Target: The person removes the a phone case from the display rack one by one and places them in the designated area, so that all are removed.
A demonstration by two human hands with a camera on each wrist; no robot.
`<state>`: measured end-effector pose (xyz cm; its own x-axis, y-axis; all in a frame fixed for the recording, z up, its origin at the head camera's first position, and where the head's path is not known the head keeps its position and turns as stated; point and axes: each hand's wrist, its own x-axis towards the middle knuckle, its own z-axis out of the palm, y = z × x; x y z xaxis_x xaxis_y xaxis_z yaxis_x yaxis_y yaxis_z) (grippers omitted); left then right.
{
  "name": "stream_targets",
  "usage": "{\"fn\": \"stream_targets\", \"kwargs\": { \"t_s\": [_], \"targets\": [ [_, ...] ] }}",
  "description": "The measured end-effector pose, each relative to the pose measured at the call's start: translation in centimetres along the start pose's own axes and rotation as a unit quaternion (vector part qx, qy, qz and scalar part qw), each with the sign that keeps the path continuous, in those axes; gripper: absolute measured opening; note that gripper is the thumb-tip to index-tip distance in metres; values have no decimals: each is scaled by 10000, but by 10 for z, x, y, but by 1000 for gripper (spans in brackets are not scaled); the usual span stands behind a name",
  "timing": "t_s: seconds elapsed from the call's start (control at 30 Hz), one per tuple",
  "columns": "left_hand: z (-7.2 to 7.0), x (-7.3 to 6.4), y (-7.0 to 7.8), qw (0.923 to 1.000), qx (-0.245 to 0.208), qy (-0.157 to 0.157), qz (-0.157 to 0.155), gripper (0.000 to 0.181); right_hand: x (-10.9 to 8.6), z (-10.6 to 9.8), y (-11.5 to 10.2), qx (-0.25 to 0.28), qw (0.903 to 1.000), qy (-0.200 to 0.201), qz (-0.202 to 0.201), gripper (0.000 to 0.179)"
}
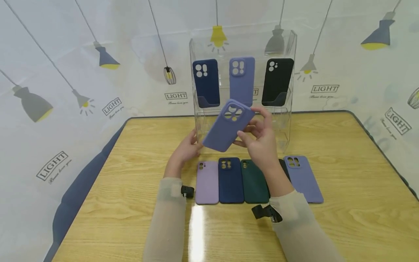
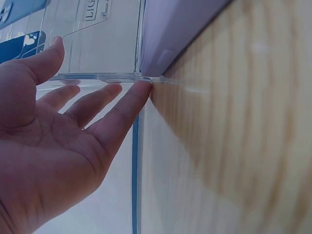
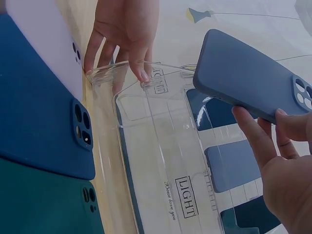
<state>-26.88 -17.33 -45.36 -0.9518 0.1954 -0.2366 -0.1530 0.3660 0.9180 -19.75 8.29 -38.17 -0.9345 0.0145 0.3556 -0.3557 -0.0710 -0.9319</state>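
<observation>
My right hand point(image 1: 263, 145) holds a periwinkle phone case point(image 1: 220, 131) by its edges, thumb on one side and fingers on the other. The case is tilted, its camera cutouts at the upper right, in front of a clear display rack point(image 1: 242, 45). My left hand point(image 1: 187, 148) is at the rack's lower left side, fingers extended. In the left wrist view its fingertips point(image 2: 142, 88) touch the clear side panel near the table, and the thumb is in front. A dark blue case point(image 1: 207, 89), a periwinkle case point(image 1: 242, 85) and a black case point(image 1: 278, 83) stand in the rack's top tier.
Before the rack, cases lie in a row on the wooden table point(image 1: 114, 203): light purple point(image 1: 207, 187), dark blue point(image 1: 231, 185), green point(image 1: 254, 185), a black one point(image 1: 284, 168) mostly hidden by my right arm, and periwinkle point(image 1: 306, 185). A lamp-printed backdrop point(image 1: 140, 98) hangs behind.
</observation>
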Motion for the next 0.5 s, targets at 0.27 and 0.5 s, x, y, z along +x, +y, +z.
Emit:
{"fn": "stream_targets", "kwargs": {
  "t_s": [0.27, 0.5],
  "targets": [
    [2, 1, 1, 9999, -35, 21, 107, 78, -14, -8, 1, 149, 9998, -16, 141, 75],
    [1, 0, 1, 10000, -40, 30, 77, 78, -20, -24, 2, 219, 9997, -18, 109, 77]
  ]
}}
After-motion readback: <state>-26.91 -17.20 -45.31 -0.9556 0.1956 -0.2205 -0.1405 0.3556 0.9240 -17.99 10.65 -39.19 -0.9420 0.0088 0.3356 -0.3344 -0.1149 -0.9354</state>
